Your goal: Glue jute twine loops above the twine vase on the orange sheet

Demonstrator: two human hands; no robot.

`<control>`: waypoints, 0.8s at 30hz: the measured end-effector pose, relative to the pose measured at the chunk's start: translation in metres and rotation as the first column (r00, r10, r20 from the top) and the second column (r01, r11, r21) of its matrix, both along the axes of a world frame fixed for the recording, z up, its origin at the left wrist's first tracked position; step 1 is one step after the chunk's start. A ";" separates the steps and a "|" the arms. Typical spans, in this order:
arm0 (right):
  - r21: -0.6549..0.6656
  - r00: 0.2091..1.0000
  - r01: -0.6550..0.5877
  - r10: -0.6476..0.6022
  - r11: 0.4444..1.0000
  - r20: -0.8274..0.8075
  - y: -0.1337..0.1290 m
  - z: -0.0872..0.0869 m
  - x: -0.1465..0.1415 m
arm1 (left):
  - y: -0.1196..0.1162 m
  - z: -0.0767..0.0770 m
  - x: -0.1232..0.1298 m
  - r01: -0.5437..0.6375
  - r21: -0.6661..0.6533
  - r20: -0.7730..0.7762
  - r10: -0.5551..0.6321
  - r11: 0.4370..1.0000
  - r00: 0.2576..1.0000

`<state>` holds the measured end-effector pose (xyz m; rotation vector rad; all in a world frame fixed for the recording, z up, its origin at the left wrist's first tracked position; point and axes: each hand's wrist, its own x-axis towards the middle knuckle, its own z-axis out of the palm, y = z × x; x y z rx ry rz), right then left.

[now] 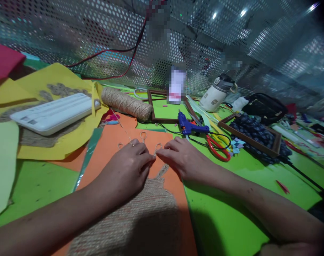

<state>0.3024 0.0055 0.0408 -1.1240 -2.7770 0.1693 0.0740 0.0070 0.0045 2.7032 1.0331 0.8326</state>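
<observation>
Left hand (128, 167) and right hand (184, 160) apart, fingertips pinching at one twine loop (158, 147), apparently steadying its shape against orange sheet (111, 142).

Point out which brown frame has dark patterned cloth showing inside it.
The right frame, near the black bag; the left frame shows green tabletop inside.

A craft workspace is shown, set up on a green table (223, 209). With the blue glue gun (190, 126) taken as the landmark, a spool of twine (127, 103) is seen to its left, red-handled scissors (217, 149) just beside it, an empty frame (150, 106) behind-left, and a perforated metal screen (103, 32) beyond.
</observation>
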 end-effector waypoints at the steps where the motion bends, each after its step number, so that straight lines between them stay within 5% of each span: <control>1: 0.016 1.000 -0.009 0.008 1.000 0.029 0.000 -0.001 -0.001 | 0.000 0.000 0.000 -0.001 0.006 -0.011 0.001 1.000 1.000; 9: 0.069 0.995 -0.008 0.001 0.998 0.104 0.001 -0.001 -0.007 | -0.002 0.004 0.003 0.009 0.054 -0.161 0.000 0.999 0.987; 16: -0.181 0.941 0.092 -0.144 0.979 -0.305 0.011 0.002 0.005 | -0.002 0.007 0.003 0.027 0.034 -0.173 -0.021 0.999 0.985; 24: -0.174 0.782 0.298 -0.344 0.939 -0.519 0.024 0.011 0.020 | -0.001 0.006 0.002 -0.005 -0.025 -0.123 0.002 1.000 0.992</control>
